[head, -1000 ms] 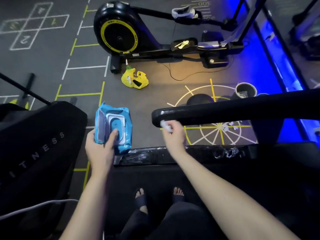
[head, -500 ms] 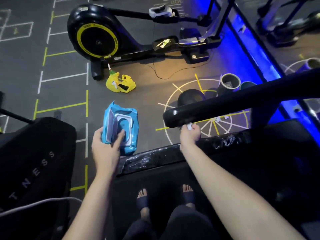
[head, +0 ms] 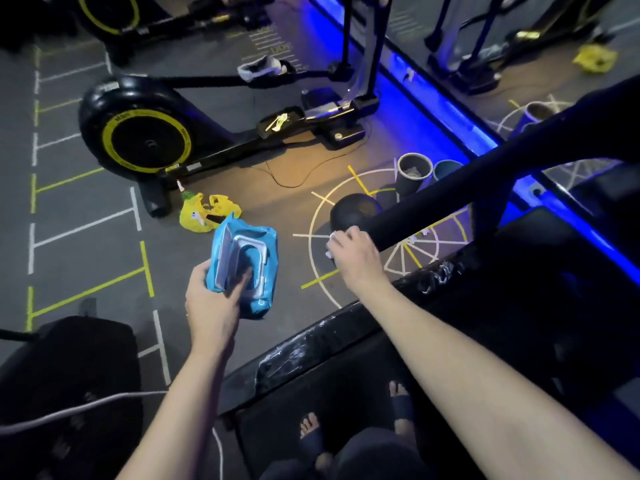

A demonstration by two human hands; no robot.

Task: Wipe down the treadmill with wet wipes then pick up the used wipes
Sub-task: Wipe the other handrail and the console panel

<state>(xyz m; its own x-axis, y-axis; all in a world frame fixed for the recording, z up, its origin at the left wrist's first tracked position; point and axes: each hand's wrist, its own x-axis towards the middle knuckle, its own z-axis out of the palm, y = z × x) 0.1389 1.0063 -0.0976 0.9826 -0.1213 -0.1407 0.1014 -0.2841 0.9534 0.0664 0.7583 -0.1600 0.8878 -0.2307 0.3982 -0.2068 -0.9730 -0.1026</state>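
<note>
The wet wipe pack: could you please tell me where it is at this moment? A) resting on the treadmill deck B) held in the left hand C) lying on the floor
B: the left hand holds the blue wet wipe pack in mid-air, while the right hand presses a white wipe to the handrail.

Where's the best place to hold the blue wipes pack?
Probably its lower end, from underneath, like the left hand does: the pack looks flat and soft enough to wrap there, and the open lid higher up stays free.
</note>
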